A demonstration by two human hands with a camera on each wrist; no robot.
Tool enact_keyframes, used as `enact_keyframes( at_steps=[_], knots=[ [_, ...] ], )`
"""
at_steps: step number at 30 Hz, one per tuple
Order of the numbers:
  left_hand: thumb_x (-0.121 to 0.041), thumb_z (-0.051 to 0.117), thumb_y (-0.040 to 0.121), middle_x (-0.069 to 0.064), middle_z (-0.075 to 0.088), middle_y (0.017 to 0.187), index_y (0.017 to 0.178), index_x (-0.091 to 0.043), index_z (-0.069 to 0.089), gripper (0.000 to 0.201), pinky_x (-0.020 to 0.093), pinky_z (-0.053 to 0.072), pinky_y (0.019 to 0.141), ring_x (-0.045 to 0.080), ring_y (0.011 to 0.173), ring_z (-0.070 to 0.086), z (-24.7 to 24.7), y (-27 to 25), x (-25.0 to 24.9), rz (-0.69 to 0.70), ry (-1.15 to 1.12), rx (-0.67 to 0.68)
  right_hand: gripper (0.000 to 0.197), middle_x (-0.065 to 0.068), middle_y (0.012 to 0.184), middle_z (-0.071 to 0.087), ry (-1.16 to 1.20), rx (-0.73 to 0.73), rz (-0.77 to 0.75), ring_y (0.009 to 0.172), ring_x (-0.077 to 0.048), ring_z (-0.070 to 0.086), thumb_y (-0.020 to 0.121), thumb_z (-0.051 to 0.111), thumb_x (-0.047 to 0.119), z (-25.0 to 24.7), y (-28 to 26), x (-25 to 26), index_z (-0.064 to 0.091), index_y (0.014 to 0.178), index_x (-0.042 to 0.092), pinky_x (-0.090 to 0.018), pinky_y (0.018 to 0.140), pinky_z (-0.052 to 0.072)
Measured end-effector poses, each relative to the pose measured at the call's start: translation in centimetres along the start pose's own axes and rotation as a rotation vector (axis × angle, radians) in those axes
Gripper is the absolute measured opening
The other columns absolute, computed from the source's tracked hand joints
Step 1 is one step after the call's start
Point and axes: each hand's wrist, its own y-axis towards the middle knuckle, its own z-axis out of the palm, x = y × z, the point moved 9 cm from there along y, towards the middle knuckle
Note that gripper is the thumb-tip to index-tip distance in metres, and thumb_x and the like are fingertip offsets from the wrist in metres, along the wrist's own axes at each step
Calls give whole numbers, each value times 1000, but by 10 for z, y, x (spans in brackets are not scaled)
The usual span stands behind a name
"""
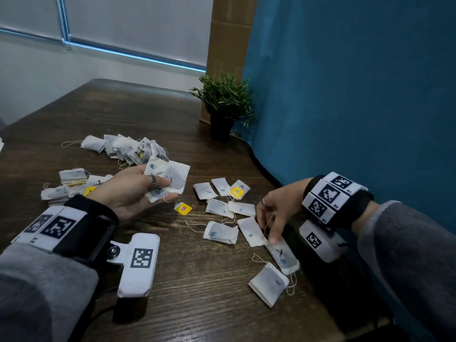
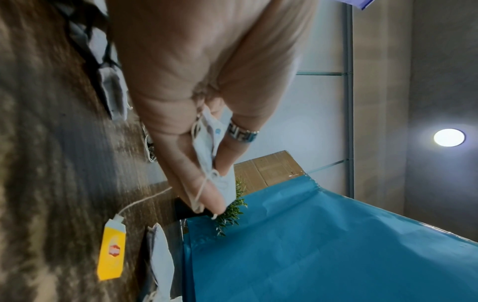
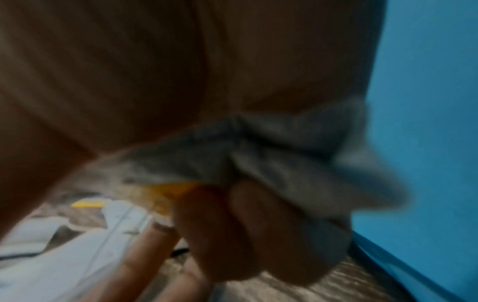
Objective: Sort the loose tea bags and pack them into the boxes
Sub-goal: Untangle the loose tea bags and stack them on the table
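— Left hand?
— The left hand (image 1: 133,191), palm up above the table (image 1: 187,304), has thumb and fingers curled round a small stack of tea bags (image 1: 170,176); a yellow tag (image 1: 182,208) lies on the wood just beside it.
— Right hand?
— The right hand (image 1: 276,213) is lowered among the loose tea bags (image 1: 222,232), fingers bent, pinching a crumpled bag (image 3: 271,155) in the blurred wrist view.
— Remaining stock?
— A heap (image 1: 128,148) near the potted plant (image 1: 224,104).
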Motion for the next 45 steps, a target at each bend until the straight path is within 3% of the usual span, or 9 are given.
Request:
enact_keyframes(
  at_steps=[8, 13, 17, 21, 25, 30, 37, 42, 45],
  knots=[
    [13, 45, 89, 19, 64, 92, 92, 2, 60, 19, 25, 58, 51, 20, 59, 71, 1, -3, -1, 21, -12, -6, 15, 8, 81, 62, -167, -29, -12, 76, -8, 53, 76, 75, 27, 6, -6, -1, 61, 74, 27, -23, 74, 45],
    [14, 44, 89, 19, 63, 91, 90, 2, 59, 19, 26, 58, 54, 19, 56, 70, 1, -3, -3, 37, -1, -15, 12, 11, 70, 54, -183, -300, -19, 62, -3, 47, 80, 67, 15, -27, -18, -9, 57, 80, 21, -11, 55, 38],
    [14, 44, 89, 19, 63, 91, 90, 3, 59, 19, 26, 58, 54, 19, 56, 70, 2, -3, -3, 36, 2, -10, 26, 9, 85, 56, -207, -417, -7, 81, -13, 54, 76, 74, 32, -36, -24, -8, 55, 93, 28, -24, 72, 44],
    [13, 45, 89, 16, 65, 92, 91, 1, 60, 20, 25, 58, 53, 20, 63, 71, 1, -2, -3, 39, 11, -3, 39, 17, 89, 66, 108, -93, -212, 89, -32, 62, 72, 79, 16, 0, -34, 29, 57, 99, 33, -48, 89, 48],
    [14, 46, 87, 16, 65, 92, 93, 0, 61, 21, 24, 58, 52, 17, 61, 71, 1, -2, -3, 40, 13, 15, 53, 1, 121, 51, 6, 162, -339, 95, -27, 61, 74, 73, -3, 44, -32, 59, 55, 113, 29, -45, 85, 53],
    [16, 45, 87, 17, 64, 91, 92, 0, 60, 22, 23, 57, 51, 16, 58, 70, 0, -3, -6, 49, 19, 18, 61, 5, 105, 53, 107, 104, -341, 82, -3, 59, 73, 72, -8, 42, -31, 56, 53, 123, 19, -17, 69, 51],
    [15, 46, 87, 18, 64, 94, 94, 0, 60, 22, 23, 58, 52, 17, 60, 70, -1, -3, -7, 53, 14, 23, 54, -2, 117, 60, 157, 101, -364, 93, -13, 60, 74, 71, -8, 44, -42, 59, 55, 115, 24, -18, 74, 53],
    [16, 46, 87, 17, 64, 95, 96, -1, 60, 23, 23, 56, 49, 17, 61, 71, -2, -2, -7, 55, 1, 23, 52, 14, 91, 56, -33, 43, -319, 87, -9, 52, 66, 82, 6, 56, -38, 68, 57, 105, 29, -33, 81, 50],
    [16, 45, 87, 17, 64, 94, 96, -1, 59, 24, 23, 56, 48, 19, 64, 71, -1, -2, -7, 55, -3, 28, 42, 11, 88, 57, -106, 4, -303, 78, -6, 51, 67, 82, 11, 57, -38, 69, 59, 99, 27, -24, 70, 46]
  ],
)
